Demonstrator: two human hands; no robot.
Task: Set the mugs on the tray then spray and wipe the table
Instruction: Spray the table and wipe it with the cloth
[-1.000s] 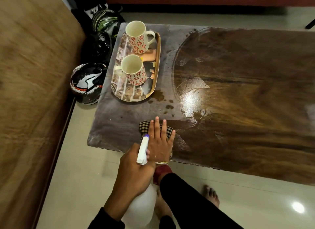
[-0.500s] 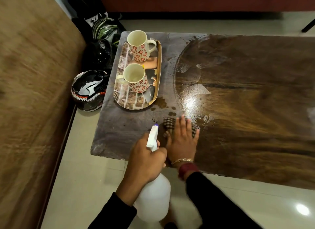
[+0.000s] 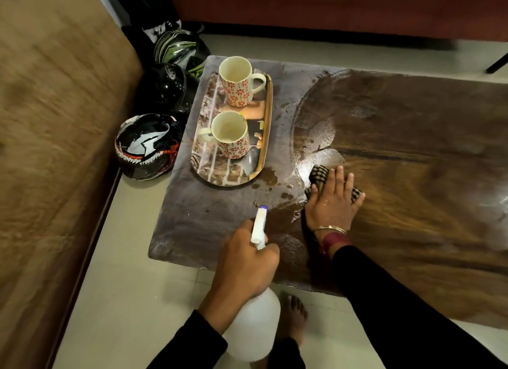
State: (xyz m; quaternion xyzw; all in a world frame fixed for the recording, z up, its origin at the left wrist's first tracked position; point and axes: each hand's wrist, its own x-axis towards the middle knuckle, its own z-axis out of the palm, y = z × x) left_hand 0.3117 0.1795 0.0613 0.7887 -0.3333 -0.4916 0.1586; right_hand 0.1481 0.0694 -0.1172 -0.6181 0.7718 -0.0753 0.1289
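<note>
1. Since both mugs stand upright on the tray (image 3: pixel 268 126), the first part of the task reads as done: far mug (image 3: pixel 236 82) with its handle to the right, near mug (image 3: pixel 231 137) with its handle to the left. The tray sits at the left end of the table (image 3: pixel 192 225).
2. Spraying: judged begun. Wet sheen and droplets lie right of the tray, with brown spots just off the tray's near end.
3. Wiping: in hand. The right half of the top is dark and glossy; the left part, around the tray, is dull grey and appears not yet wiped.
4. Right hand (image 3: pixel 332 203): flat on a checked cloth (image 3: pixel 319 174), fingers extended and slightly spread, pressing it to the wet border between the dull and the glossy areas.
5. Left hand (image 3: pixel 244 261): fingers closed round the neck of a white spray bottle (image 3: pixel 253 324), nozzle aimed towards the table, bottle body hanging off the near edge.
6. Left to do, by judgement: the grey zone, the spots, possibly under the tray.
7. Surface: low wooden table, grain showing where wet.
8. Room: pale tiled floor (image 3: pixel 123 286); three helmets (image 3: pixel 145 146) on the floor left of the table; brown upholstery at far left; a bare foot below the near edge.
</note>
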